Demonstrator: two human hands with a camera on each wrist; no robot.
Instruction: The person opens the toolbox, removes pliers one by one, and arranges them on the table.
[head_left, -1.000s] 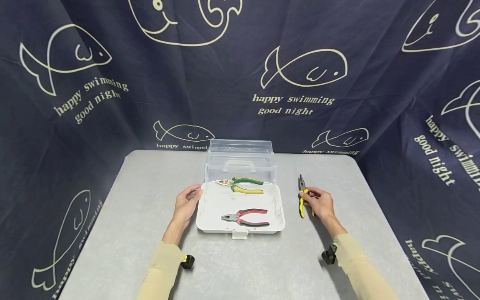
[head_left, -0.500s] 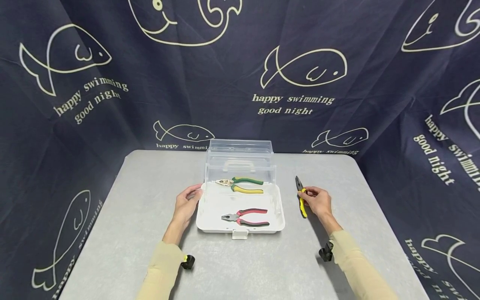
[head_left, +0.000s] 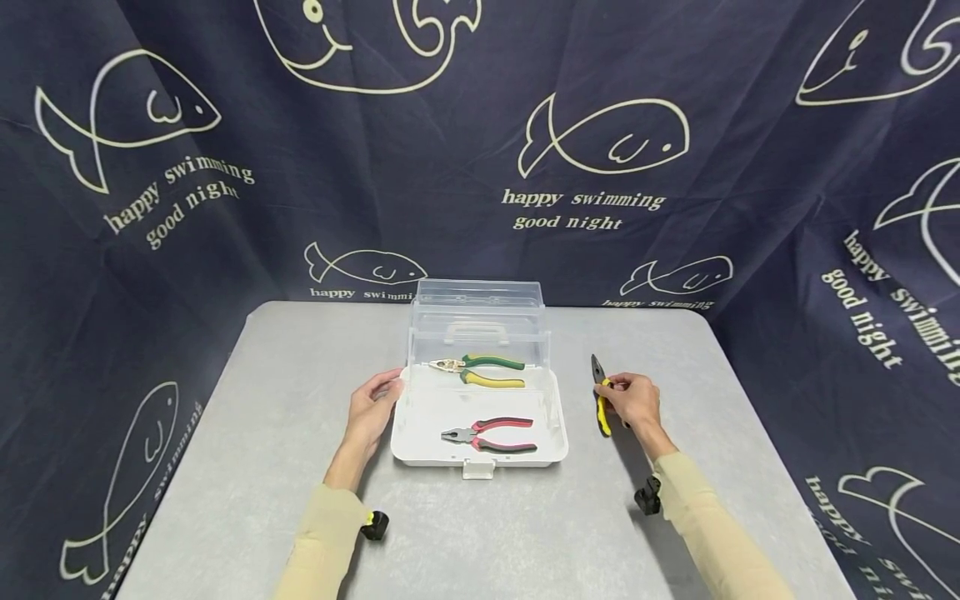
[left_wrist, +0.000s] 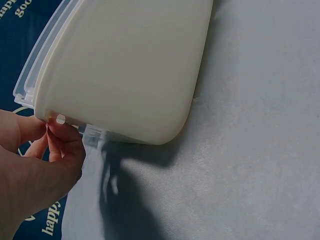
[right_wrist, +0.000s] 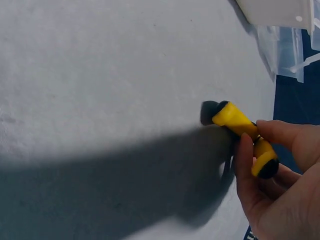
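Note:
My left hand [head_left: 370, 408] pinches the rim of a white plastic toolbox [head_left: 431, 408] at its back left corner; thumb and fingertips meet at the edge in the left wrist view. Inside the box lie combination pliers with green and yellow handles [head_left: 495, 362] at the back, and a pair with red and black handles [head_left: 506, 448] at the front. To the right of the box, my right hand [head_left: 636, 402] holds long-nose pliers [head_left: 603, 417] with yellow and black handles, their dark nose pointing away from me. In the right wrist view, thumb and fingers grip the handles [right_wrist: 232, 120].
The box's clear lid [head_left: 480, 321] stands raised at the back, near the table's far edge. A white latch [head_left: 478, 471] sticks out at the front. Grey table [head_left: 510, 542] surrounds the box, and a dark blue fish-print cloth [head_left: 450, 183] hangs behind it.
The long-nose pliers have turned in my right hand, their tip swinging slightly left and their handles coming into line. The right forearm has shifted a little left. My left hand stays at the box.

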